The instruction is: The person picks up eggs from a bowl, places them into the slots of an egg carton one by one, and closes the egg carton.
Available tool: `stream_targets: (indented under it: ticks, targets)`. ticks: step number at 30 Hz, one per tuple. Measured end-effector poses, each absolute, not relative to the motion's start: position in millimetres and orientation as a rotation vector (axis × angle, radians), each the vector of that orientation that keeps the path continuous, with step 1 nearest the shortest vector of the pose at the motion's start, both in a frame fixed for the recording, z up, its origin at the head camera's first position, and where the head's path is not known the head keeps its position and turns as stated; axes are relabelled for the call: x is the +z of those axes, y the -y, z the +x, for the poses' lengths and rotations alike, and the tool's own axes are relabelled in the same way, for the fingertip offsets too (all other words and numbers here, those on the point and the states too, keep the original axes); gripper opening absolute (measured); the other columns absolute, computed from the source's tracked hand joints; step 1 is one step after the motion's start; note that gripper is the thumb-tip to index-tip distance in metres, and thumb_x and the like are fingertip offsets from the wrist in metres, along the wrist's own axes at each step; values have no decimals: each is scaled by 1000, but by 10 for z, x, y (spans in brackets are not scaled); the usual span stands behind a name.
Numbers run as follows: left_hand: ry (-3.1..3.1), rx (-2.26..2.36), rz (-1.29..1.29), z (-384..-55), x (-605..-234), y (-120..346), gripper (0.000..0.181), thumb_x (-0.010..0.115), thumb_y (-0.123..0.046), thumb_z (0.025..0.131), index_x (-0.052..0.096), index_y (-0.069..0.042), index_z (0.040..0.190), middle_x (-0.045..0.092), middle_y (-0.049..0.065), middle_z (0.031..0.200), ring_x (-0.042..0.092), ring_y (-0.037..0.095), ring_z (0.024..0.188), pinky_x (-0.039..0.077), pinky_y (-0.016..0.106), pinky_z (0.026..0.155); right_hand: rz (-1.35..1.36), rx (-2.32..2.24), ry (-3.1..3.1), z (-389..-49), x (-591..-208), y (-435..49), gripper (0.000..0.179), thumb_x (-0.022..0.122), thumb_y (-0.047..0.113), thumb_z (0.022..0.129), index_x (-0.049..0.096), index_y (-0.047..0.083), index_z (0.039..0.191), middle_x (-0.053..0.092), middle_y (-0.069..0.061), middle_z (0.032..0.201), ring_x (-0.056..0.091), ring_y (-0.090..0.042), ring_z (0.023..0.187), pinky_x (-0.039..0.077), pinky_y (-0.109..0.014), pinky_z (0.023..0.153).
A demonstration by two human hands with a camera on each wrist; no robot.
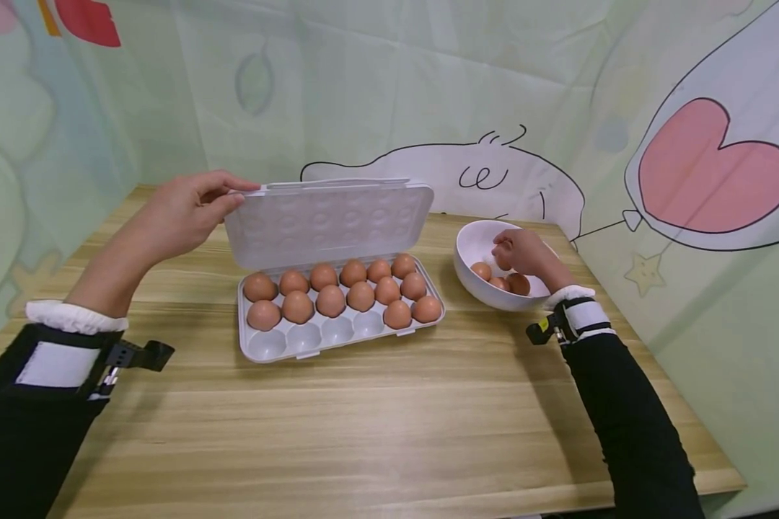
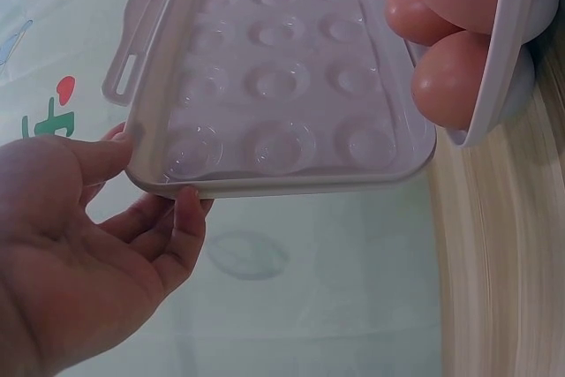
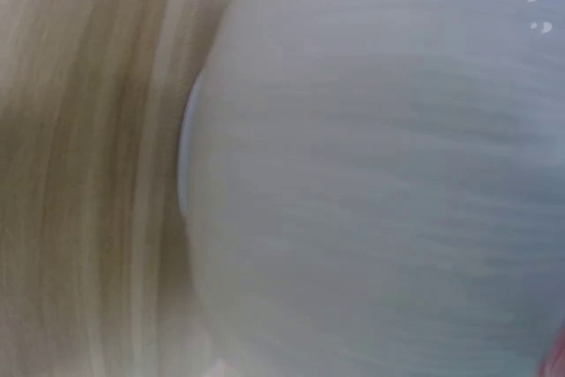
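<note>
A white plastic egg carton stands on the table with its lid raised. Brown eggs fill the back rows and the right end of the front row; several front-left cups are bare. My left hand grips the lid at its left corner, thumb on one side and fingers on the other. To the right, my right hand reaches into a white bowl, fingers curled at an egg, partly hidden by the hand. More eggs lie in the bowl. The right wrist view is blurred, mostly the bowl's outer wall.
The wooden table reaches forward of the carton and bowl. A printed cloth with cartoon drawings hangs behind the table and along its sides. A wrist camera mount sticks out from the left sleeve.
</note>
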State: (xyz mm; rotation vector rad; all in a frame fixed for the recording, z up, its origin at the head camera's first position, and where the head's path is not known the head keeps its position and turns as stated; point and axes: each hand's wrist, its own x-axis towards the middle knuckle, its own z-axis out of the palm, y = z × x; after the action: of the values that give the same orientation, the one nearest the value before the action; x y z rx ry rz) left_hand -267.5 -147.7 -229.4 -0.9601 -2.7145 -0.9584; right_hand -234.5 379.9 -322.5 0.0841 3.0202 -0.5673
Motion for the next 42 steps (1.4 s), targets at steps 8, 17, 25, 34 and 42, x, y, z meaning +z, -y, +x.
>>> stream_targets:
  ticks: [8,17,25,34,42]
  targets:
    - [2712,-956,-956,-2676,-2295,1481,32,46,-26,99,59,-14,125,59,13,108,46,23,82,38,26,60,76,-828,-3111,-2250,-3070,-3700,33,53,18,94,52,4,124,57,-12,100,54,-26,84,43,-38,76]
    - [2722,-966,-947,-2671,-2279,1488,32,47,-26,99,59,-14,126,59,13,111,47,23,85,38,26,62,-211,-926,-3211,-2104,-2755,-3402,41,58,15,93,49,6,132,54,-11,111,52,-25,99,45,-41,87]
    - [2733,-966,-938,-2669,-2276,1486,32,47,-27,98,59,-14,126,58,14,111,47,24,85,39,27,62,-458,-1037,-3198,-1916,-2520,-2998,39,63,18,90,53,9,127,55,-4,108,55,-19,99,46,-35,87]
    - [2734,-966,-942,-2661,-2264,1470,33,46,-27,99,58,-14,126,59,14,109,47,24,84,39,27,60,-838,-1107,-3084,-1813,-2469,-2630,35,66,15,87,55,8,120,55,1,109,53,-12,95,45,-27,87]
    - [2733,-952,-942,-2660,-2254,1469,33,45,-29,99,59,-14,126,59,13,108,46,23,82,38,27,60,-928,-1106,-3004,-1814,-2522,-2376,41,67,18,87,55,7,124,57,0,110,52,-12,95,45,-27,87]
